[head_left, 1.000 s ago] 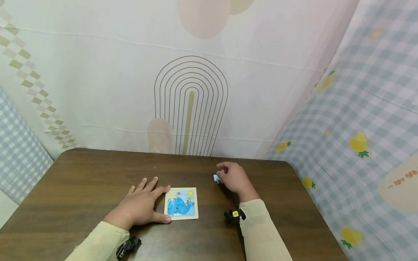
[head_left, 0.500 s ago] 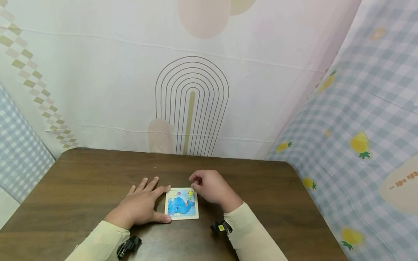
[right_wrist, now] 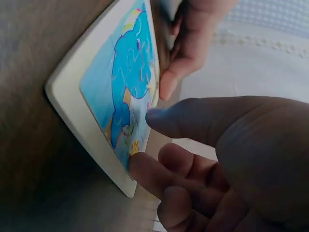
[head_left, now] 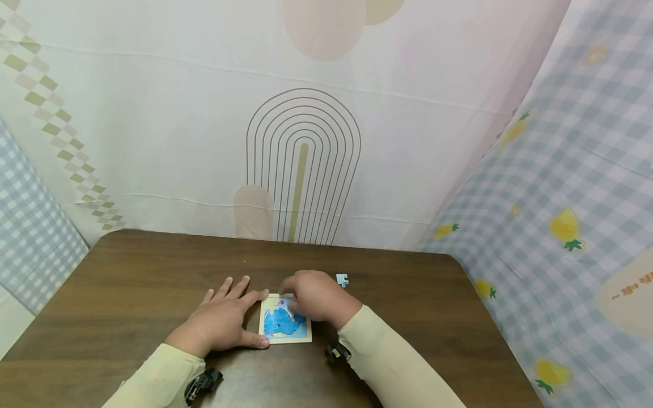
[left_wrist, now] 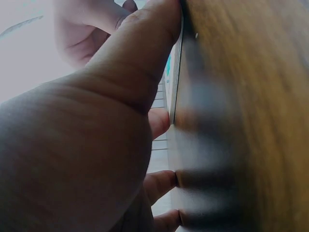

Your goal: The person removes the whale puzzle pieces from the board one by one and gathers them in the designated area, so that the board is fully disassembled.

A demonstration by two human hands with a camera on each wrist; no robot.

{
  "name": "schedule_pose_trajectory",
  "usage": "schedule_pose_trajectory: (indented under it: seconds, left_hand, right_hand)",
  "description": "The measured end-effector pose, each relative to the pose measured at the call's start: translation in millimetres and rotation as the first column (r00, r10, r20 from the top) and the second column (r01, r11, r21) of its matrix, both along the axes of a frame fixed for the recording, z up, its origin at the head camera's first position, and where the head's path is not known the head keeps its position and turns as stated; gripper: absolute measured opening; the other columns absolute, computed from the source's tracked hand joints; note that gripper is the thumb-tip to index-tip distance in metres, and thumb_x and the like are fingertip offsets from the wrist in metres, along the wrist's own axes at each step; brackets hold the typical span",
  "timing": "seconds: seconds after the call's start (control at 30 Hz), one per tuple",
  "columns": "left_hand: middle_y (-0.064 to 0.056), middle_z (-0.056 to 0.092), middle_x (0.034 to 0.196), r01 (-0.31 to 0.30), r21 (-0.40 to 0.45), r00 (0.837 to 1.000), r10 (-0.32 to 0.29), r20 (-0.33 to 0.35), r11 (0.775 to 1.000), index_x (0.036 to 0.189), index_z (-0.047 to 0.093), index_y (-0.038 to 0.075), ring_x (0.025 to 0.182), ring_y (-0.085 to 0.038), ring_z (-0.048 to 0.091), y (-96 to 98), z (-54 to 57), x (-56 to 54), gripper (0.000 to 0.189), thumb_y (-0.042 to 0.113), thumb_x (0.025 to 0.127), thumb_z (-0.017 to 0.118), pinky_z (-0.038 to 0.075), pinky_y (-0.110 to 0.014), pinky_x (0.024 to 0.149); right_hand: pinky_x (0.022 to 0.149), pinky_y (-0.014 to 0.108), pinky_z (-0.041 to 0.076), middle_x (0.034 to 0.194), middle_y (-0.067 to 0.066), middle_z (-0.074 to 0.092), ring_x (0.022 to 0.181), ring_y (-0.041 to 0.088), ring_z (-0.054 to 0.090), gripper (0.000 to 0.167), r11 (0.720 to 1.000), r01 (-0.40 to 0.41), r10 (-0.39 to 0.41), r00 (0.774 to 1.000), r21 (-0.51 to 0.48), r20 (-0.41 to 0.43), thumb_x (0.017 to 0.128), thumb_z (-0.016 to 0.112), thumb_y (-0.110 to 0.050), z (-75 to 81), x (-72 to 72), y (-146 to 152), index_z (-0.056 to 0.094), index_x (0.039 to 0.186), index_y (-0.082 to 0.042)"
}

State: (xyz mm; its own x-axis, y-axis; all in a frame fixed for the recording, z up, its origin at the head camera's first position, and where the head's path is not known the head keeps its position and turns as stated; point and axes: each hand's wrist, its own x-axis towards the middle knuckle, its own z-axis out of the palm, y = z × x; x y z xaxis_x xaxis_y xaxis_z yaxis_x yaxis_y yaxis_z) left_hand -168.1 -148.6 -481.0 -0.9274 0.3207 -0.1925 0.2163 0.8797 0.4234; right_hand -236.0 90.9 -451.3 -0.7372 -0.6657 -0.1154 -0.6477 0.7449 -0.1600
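A small square jigsaw puzzle [head_left: 283, 323] with a blue whale lies flat on the brown table, inside a pale frame. My left hand [head_left: 216, 320] is spread at its left side, thumb on the near left corner and index fingertip at the far left corner. Over the puzzle's far right part is my right hand [head_left: 316, 297], covering the sun picture there. In the right wrist view, its thumb [right_wrist: 166, 118] and index finger [right_wrist: 149, 171] are apart at the picture surface, with nothing pinched between them. A loose light-blue puzzle piece [head_left: 342, 280] lies beyond the right hand.
The brown wooden table [head_left: 418, 317] ends at a pale patterned cloth [head_left: 194, 141] hanging behind it. Checked cloth [head_left: 535, 226] with yellow fruit hangs along the right side. Each wrist carries a small black camera mount [head_left: 203, 386].
My right hand has moved left from beside the loose piece to over the puzzle's far right part. The piece shows again where it lay. My left hand stays in place.
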Motion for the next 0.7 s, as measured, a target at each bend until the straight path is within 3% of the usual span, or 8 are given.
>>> schedule_pose_trajectory:
  seconds: [0.13, 0.33, 0.57, 0.7]
  left_hand:
    - [-0.024, 0.024, 0.186, 0.002, 0.004, 1.000, -0.002, 0.002, 1.000, 0.171, 0.050, 0.034, 0.169, -0.064, 0.015, -0.1, 0.1, -0.1, 0.113, 0.086, 0.077, 0.084, 0.019, -0.089, 0.126]
    - [-0.024, 0.024, 0.186, 0.002, 0.001, 1.000, -0.002, 0.003, 1.000, 0.171, 0.050, 0.034, 0.169, -0.064, 0.015, 0.1, 0.1, 0.3, 0.113, 0.087, 0.077, 0.083, 0.019, -0.088, 0.127]
    - [-0.024, 0.024, 0.186, 0.000, 0.004, 1.000, 0.000, 0.006, 1.000, 0.171, 0.050, 0.034, 0.170, -0.063, 0.015, 0.1, 0.6, 0.8, 0.113, 0.086, 0.077, 0.084, 0.019, -0.088, 0.127]
    - [-0.024, 0.023, 0.186, -0.002, 0.004, 1.000, 0.002, 0.010, 1.000, 0.171, 0.050, 0.033, 0.170, -0.063, 0.014, 0.3, 1.3, 1.0, 0.113, 0.086, 0.077, 0.084, 0.019, -0.088, 0.127]
  right_hand:
    - [0.089, 0.031, 0.062, 0.125, -0.005, 0.076, 0.097, 0.010, 0.067, 0.034, 0.995, -0.058, 0.058, 0.998, 0.082, 0.004, 0.105, 0.076, -0.017, 4.1, -2.3, -4.0, 0.082, 0.134, -0.033]
    - [0.079, 0.027, 0.058, 0.121, -0.003, 0.071, 0.085, 0.011, 0.058, 0.038, 0.988, -0.083, 0.080, 0.996, 0.132, 0.031, 0.106, 0.075, -0.013, 8.6, -2.8, -8.3, 0.082, 0.133, -0.038]
    - [0.086, 0.030, 0.063, 0.121, -0.004, 0.071, 0.088, 0.010, 0.060, 0.030, 0.982, -0.093, 0.090, 0.996, 0.167, 0.024, 0.106, 0.080, -0.021, 7.8, -4.1, -13.6, 0.082, 0.131, -0.038]
    - [0.097, 0.034, 0.064, 0.133, -0.004, 0.074, 0.103, 0.013, 0.068, 0.032, 0.978, -0.086, 0.081, 0.996, 0.188, 0.033, 0.106, 0.080, -0.021, 9.2, -5.2, -15.5, 0.080, 0.132, -0.041]
